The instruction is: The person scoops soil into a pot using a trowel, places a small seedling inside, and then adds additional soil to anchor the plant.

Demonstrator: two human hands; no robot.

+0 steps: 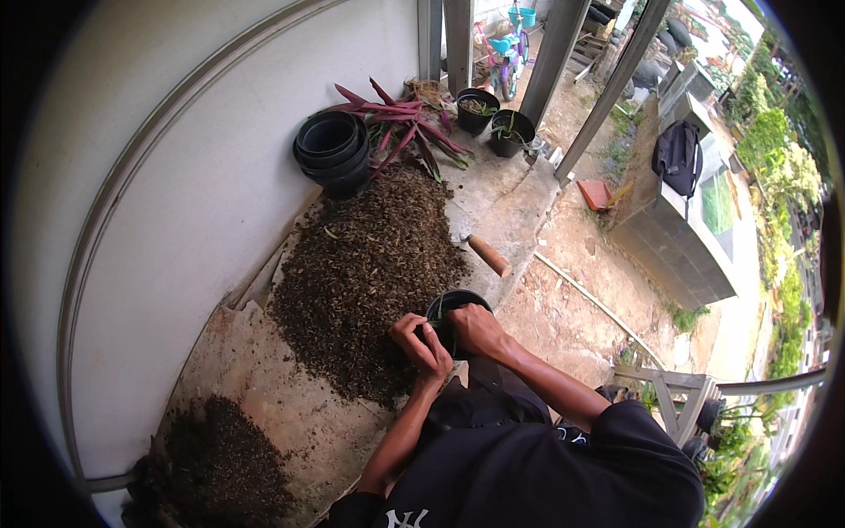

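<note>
A black plastic plant pot (470,295) stands in front of me beside a large heap of brown potting mix (370,264). My left hand (422,344) is at the pot's left side, its thumb and fingertips closed on a small green plant (437,321). My right hand (475,327) reaches over the rim into the pot from the right; its fingertips are hidden inside, so what they touch cannot be seen. Beyond the pot, a trowel with a wooden handle (490,255) lies at the heap's right edge.
Stacked black pots (333,152) stand by the white wall, next to uprooted purple-leaved plants (409,122). Two potted plants (476,111) (511,133) stand farther back. A darker soil heap (221,462) lies at lower left. Metal posts (551,59), an orange dustpan (595,195) and a thin pole (601,310) are to the right.
</note>
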